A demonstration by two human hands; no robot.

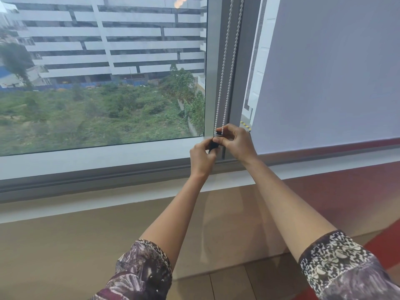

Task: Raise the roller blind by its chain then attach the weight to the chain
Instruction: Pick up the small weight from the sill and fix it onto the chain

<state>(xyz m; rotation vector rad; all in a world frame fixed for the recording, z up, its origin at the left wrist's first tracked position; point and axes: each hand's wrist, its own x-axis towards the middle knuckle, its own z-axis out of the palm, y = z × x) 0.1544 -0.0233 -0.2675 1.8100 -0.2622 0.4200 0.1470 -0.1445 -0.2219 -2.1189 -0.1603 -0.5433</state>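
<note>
We pinch the small, likely light weight [214, 145] in our left hand [202, 156], our right hand [237, 143] nipping the limp, slippery-looking chain [225, 61] in a tight grip just above.

No lettering, label, brand or number can be read. The only marking seen is a yellow-and-black striped band [246, 125] outside the glass, low down and just to the right of the grey window frame [213, 83].
</note>
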